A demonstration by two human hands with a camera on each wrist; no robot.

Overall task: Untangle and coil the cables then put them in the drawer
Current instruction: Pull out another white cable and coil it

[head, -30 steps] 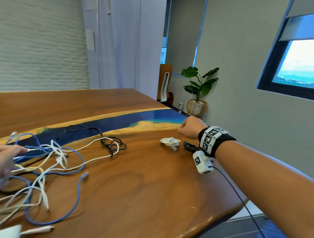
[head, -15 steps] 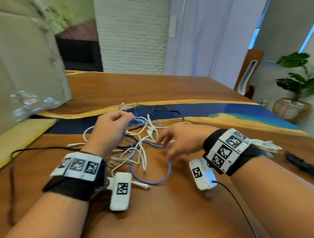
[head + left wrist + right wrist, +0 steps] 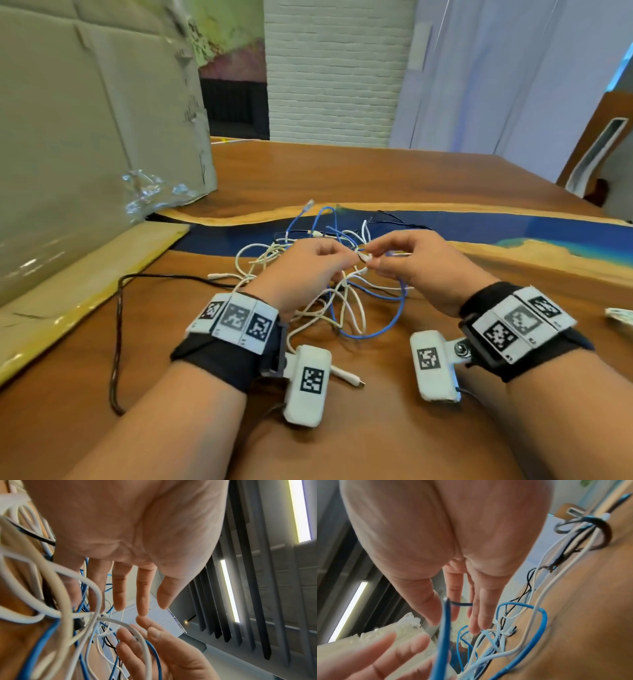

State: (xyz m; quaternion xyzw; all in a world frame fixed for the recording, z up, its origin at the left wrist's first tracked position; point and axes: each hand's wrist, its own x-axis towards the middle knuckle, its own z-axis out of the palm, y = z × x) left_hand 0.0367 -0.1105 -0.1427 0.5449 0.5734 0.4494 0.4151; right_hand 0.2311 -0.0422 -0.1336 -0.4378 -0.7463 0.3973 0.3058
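Observation:
A tangle of white cables (image 3: pixel 352 308), a blue cable (image 3: pixel 373 334) and a thin black cable (image 3: pixel 404 222) lies on the wooden table (image 3: pixel 342 171). Both hands hover over it with fingertips meeting at a white connector (image 3: pixel 364 257). My right hand (image 3: pixel 375 263) pinches a white cable (image 3: pixel 137 632) between thumb and fingers. My left hand (image 3: pixel 351 258) reaches in with fingers nearly straight (image 3: pixel 142 608), and nothing sits between its thumb and index. In the right wrist view the blue cable (image 3: pixel 542 619) loops beside the right fingers (image 3: pixel 476 615). No drawer is in view.
A large cardboard box (image 3: pixel 85 137) stands at the left, its flap lying on the table. A thick black cable (image 3: pixel 118 308) runs down the left side. A coiled white cable (image 3: pixel 620 315) lies at the right edge. A loose white plug (image 3: pixel 346 375) lies near my left wrist.
The view swung left from the table's right end. My right hand left the coiled cables there and joined the left hand, and both now meet above the tangle.

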